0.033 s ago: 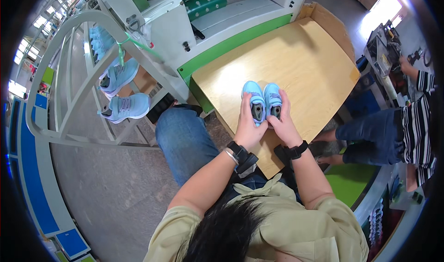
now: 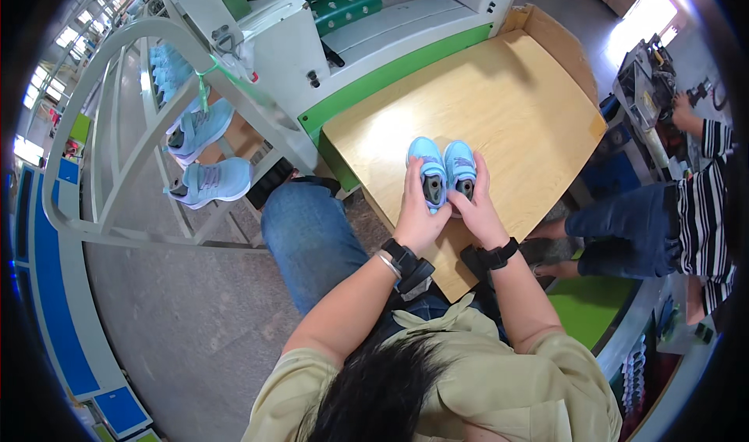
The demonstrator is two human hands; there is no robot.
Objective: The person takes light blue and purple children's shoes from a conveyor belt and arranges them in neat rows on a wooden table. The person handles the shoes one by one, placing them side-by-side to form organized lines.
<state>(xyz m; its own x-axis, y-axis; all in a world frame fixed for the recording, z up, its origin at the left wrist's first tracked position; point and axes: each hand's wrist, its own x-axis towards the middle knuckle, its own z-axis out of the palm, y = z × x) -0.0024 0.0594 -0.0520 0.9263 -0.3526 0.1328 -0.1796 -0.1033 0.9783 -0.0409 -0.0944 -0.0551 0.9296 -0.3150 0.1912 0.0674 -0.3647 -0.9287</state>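
Two small light blue shoes stand side by side, toes pointing away from me, on a light wooden table (image 2: 515,91). My left hand (image 2: 416,214) wraps around the heel of the left shoe (image 2: 427,163). My right hand (image 2: 481,208) holds the heel of the right shoe (image 2: 461,161). The two shoes touch each other and rest near the table's front edge. Both wrists wear dark bands. My knee in blue jeans (image 2: 308,231) is just left of the table.
A white tube rack (image 2: 117,130) at the left carries several light blue shoes (image 2: 209,181). A green and white machine (image 2: 351,28) stands behind the table. A cardboard wall (image 2: 563,40) edges the table's far right. A person in a striped top (image 2: 698,208) sits at the right.
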